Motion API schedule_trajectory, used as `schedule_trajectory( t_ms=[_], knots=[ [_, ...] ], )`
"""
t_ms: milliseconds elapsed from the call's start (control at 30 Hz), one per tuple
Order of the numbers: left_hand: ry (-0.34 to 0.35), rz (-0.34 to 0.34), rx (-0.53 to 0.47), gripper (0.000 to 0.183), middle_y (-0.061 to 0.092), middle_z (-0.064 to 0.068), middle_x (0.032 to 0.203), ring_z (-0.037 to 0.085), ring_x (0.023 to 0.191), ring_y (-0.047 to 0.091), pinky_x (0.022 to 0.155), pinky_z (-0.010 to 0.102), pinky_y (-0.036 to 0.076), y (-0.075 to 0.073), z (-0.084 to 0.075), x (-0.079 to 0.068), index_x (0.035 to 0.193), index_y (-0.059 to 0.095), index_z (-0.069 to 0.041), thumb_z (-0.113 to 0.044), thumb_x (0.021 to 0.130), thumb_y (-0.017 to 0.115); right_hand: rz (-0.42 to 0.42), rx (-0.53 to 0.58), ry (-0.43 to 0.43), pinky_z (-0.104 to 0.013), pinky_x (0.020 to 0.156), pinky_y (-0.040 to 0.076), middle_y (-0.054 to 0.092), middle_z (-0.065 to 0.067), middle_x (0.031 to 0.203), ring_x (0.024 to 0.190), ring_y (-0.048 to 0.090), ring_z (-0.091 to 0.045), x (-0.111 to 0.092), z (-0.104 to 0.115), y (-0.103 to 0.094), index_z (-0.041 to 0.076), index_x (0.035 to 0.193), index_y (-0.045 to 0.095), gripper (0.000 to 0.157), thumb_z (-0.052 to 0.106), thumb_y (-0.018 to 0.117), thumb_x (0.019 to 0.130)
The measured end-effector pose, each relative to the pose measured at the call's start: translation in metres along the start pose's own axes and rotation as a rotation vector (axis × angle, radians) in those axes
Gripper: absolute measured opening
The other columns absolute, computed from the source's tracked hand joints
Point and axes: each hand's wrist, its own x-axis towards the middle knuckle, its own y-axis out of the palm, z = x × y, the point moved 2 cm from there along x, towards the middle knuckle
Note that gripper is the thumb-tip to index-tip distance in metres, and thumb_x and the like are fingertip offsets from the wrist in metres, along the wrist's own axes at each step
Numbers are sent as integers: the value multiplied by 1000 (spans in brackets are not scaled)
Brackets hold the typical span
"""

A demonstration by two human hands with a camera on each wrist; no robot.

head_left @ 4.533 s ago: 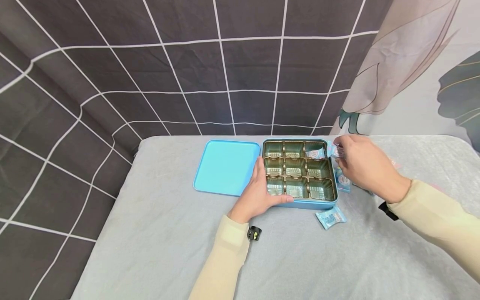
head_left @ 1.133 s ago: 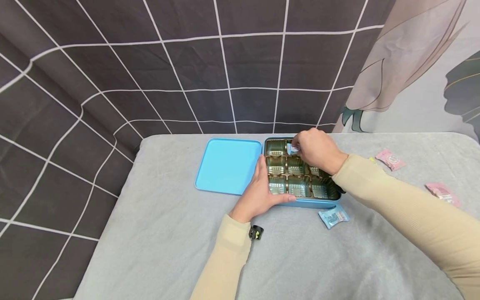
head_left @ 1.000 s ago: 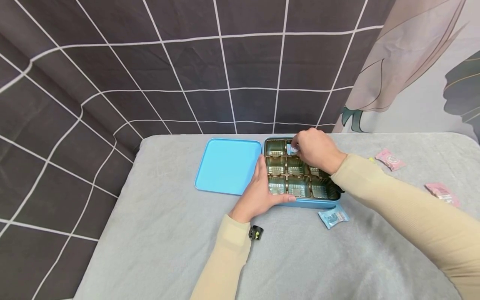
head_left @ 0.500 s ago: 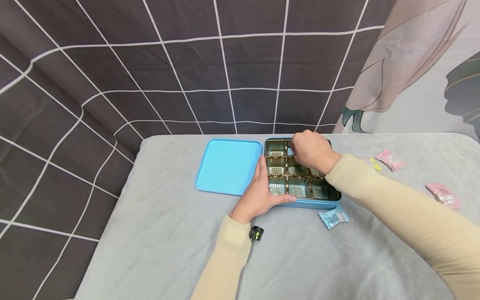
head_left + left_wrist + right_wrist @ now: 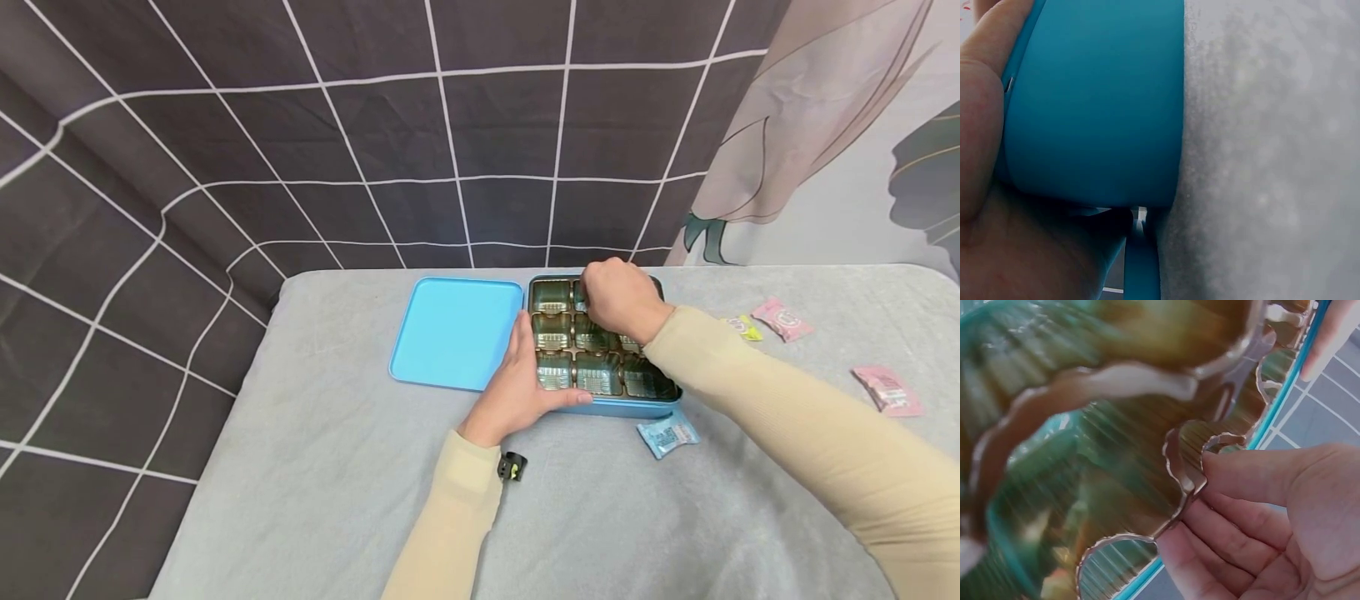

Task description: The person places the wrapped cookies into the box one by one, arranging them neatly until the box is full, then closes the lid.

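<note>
A blue tin [image 5: 630, 407] stands open on the cloth, lined with a gold plastic tray [image 5: 574, 352] of several compartments. My left hand [image 5: 512, 392] holds its near left corner, thumb along the front wall and fingers up the left side; the left wrist view shows the palm against the blue wall [image 5: 1097, 100]. My right hand [image 5: 621, 297] reaches into the back middle compartment, fingers curled down, with a sliver of blue candy wrapper [image 5: 580, 303] at the fingertips. In the right wrist view, thumb and fingers [image 5: 1241, 475] dip behind a tray divider, which hides their tips.
The blue lid [image 5: 457, 333] lies left of the tin. A blue wrapped candy [image 5: 668, 433] rests in front of the tin's right corner. Pink candies [image 5: 782, 320] [image 5: 888, 391] and a yellow one [image 5: 746, 327] lie to the right. A dark checked curtain [image 5: 495, 133] hangs behind.
My right hand has carried a blue candy from the tin's right side to the back middle compartment and sunk lower there. The moving sleeve uncovers the yellow candy. My left hand keeps its hold.
</note>
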Motion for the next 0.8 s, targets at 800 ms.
schedule_trajectory(
  t_ms=[800],
  knots=[
    [4,-4,24,138,-15,8,168,21,153,3,119,42,23,-1,-2,0,160,-13,-11,-59,74,84,20,103,-3,-52,79,54,71,-13,84,79,66,-35,3,-8,-9,-4,98,73,22,-2,75,76]
  ],
)
